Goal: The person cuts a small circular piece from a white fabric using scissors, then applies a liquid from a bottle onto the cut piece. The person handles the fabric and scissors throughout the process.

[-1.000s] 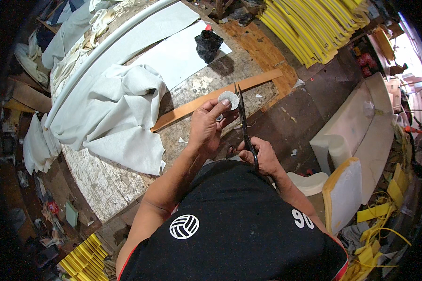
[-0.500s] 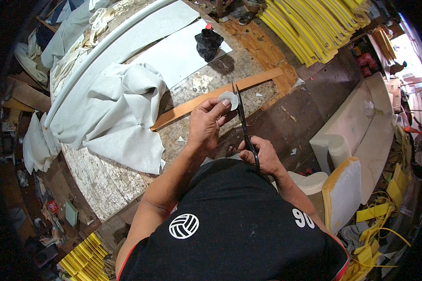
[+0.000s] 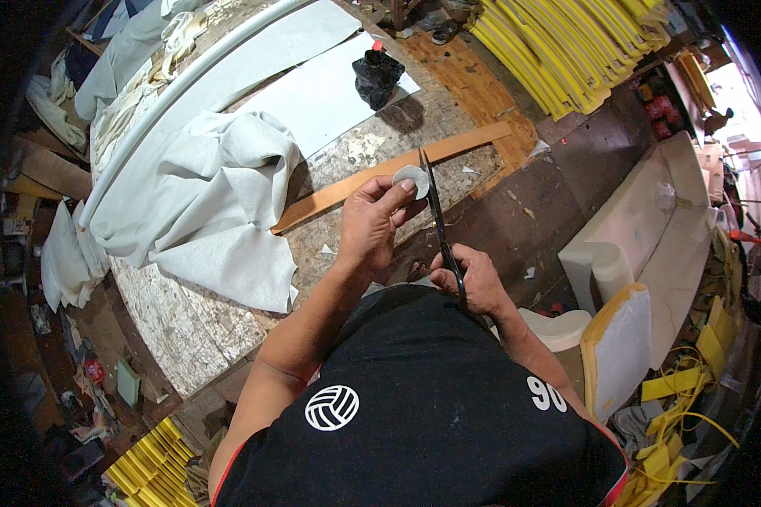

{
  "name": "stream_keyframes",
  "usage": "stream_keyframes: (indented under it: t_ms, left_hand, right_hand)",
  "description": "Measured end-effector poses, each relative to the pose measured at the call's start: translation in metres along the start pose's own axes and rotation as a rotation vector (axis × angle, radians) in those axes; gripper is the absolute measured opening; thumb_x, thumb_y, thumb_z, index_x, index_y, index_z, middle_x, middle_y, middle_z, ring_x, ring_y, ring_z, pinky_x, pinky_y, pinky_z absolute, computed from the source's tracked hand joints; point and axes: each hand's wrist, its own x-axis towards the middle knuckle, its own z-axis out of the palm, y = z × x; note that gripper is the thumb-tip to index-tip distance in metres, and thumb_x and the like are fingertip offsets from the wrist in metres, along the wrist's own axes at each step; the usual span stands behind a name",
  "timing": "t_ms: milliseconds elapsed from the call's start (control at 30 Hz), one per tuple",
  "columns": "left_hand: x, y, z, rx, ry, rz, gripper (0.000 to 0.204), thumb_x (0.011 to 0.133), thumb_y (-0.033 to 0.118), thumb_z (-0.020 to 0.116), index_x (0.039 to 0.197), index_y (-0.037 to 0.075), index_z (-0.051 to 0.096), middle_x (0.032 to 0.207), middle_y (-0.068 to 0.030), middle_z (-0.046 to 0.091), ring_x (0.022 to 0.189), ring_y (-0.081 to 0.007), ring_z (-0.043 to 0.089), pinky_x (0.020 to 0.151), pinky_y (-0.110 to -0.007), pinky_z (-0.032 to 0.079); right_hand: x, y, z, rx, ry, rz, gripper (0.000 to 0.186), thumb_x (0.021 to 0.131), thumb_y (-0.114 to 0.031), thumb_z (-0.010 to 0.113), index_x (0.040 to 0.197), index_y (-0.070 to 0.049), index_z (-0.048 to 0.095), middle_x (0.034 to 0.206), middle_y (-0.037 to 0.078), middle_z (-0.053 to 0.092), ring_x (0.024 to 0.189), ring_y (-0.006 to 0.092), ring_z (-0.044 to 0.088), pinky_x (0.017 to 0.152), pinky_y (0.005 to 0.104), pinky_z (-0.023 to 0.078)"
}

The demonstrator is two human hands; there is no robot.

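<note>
My left hand (image 3: 375, 216) is closed, pinching a small round disc of light grey fabric (image 3: 413, 177) between thumb and fingers. Long black scissors (image 3: 437, 211) are gripped in my right hand (image 3: 473, 281), their blades pointing away from me. The blades lie along the disc's right edge, their tips nearly together. Both hands are held above the near right edge of the worktable (image 3: 186, 329). Beneath and beyond the disc, a flat wooden strip (image 3: 330, 198) lies across the table. A crumpled sheet of light grey fabric (image 3: 220, 186) lies to the left of my left hand.
A black plastic bag (image 3: 377, 80) stands on a white sheet (image 3: 313, 118) farther back. A long pale tube (image 3: 156, 114) runs along the left. Yellow-edged foam strips (image 3: 558, 51) are stacked far right. A pale upholstered piece (image 3: 634, 237) and a foam-edged panel (image 3: 619, 346) stand right. Scraps dot the floor.
The scissor blades have closed slightly, their tips coming nearer together at the disc's edge. Both hands stay almost in place.
</note>
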Motion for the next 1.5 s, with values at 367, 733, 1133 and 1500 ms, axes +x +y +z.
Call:
stream_keyframes:
  t_ms: [367, 733, 1133, 1500]
  left_hand:
    - [0.004, 0.001, -0.005, -0.028, -0.026, 0.000, 0.011, 0.087, 0.006, 0.069, 0.093, 0.001, 0.061, 0.089, -0.0075, 0.066, 0.082, -0.0148, 0.065, 0.080, -0.032, 0.058]
    - [0.009, 0.001, -0.010, -0.023, -0.018, 0.009, 0.010, 0.087, 0.007, 0.068, 0.094, 0.003, 0.063, 0.091, -0.0070, 0.067, 0.082, -0.0140, 0.067, 0.073, -0.029, 0.060]
    - [0.008, 0.005, -0.010, 0.004, -0.025, 0.046, 0.013, 0.090, 0.007, 0.066, 0.100, 0.001, 0.062, 0.094, -0.0074, 0.066, 0.088, -0.0158, 0.064, 0.085, -0.036, 0.057]
    - [0.005, 0.003, -0.012, 0.117, -0.057, 0.030, 0.015, 0.089, 0.007, 0.067, 0.102, 0.002, 0.063, 0.095, -0.0053, 0.066, 0.086, -0.0126, 0.063, 0.083, -0.030, 0.054]
  right_hand:
    - [-0.002, -0.005, -0.006, -0.063, -0.020, -0.015, 0.050, 0.080, -0.052, 0.073, 0.084, -0.004, 0.061, 0.066, 0.001, 0.057, 0.063, 0.0100, 0.053, 0.057, 0.0271, 0.043]
    - [-0.006, -0.002, -0.010, -0.083, -0.045, 0.021, 0.042, 0.082, -0.042, 0.075, 0.082, -0.003, 0.061, 0.067, 0.002, 0.059, 0.061, 0.0098, 0.054, 0.055, 0.0271, 0.044]
    - [-0.005, 0.002, -0.016, -0.149, -0.076, -0.004, 0.032, 0.083, -0.031, 0.076, 0.083, -0.002, 0.062, 0.069, 0.005, 0.065, 0.065, 0.0113, 0.060, 0.061, 0.0300, 0.048]
    - [-0.001, 0.001, -0.019, -0.018, -0.148, 0.047, 0.049, 0.079, -0.047, 0.077, 0.091, -0.002, 0.063, 0.075, 0.003, 0.061, 0.071, 0.0101, 0.056, 0.064, 0.0283, 0.046]
